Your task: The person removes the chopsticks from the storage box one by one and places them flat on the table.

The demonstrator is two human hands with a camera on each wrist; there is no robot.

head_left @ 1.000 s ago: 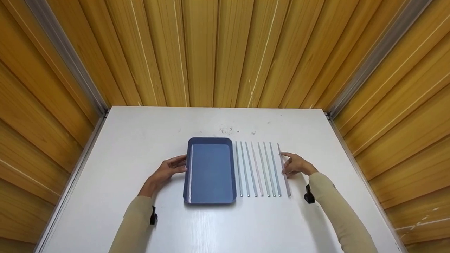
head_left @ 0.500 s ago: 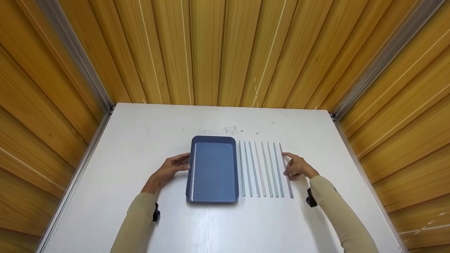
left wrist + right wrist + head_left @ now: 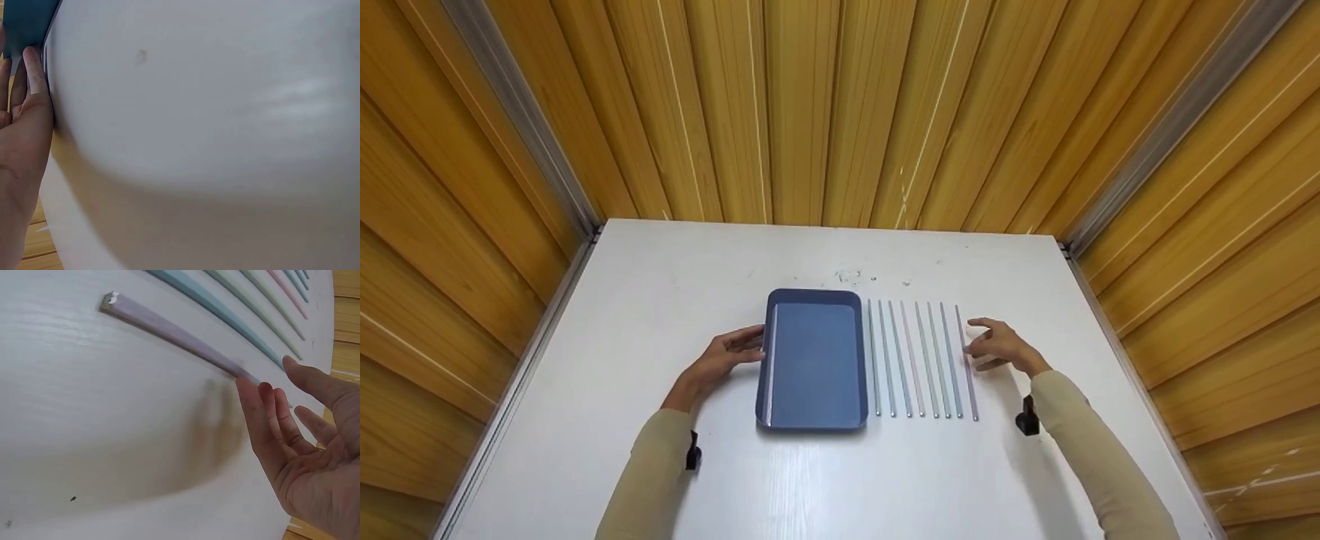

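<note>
In the head view, my left hand (image 3: 725, 357) touches the outer left side of a blue rectangular tray (image 3: 817, 367) with fairly straight fingers. A pale, thin stick (image 3: 772, 367) lies lengthwise along the tray's inner left side. Right of the tray, several pastel chopsticks (image 3: 921, 375) lie side by side, roughly parallel. At the row's right end is a purple chopstick (image 3: 169, 332), flat on the table in the right wrist view. Beside it hovers my right hand (image 3: 997, 345), fingers loosely spread and gripping nothing. The left wrist view shows only part of my left hand (image 3: 25, 129) against the tray.
Everything rests on a white table (image 3: 810, 487) with small dark marks (image 3: 849, 277) behind the tray. Yellow wood-patterned panels (image 3: 825, 112) stand along its back and sides. A black wrist device (image 3: 1027, 417) sits by the right sleeve.
The fingers of my right hand have come off the purple chopstick and the hand has shifted slightly right and up. The left hand stays at the tray. The head view has swayed slightly.
</note>
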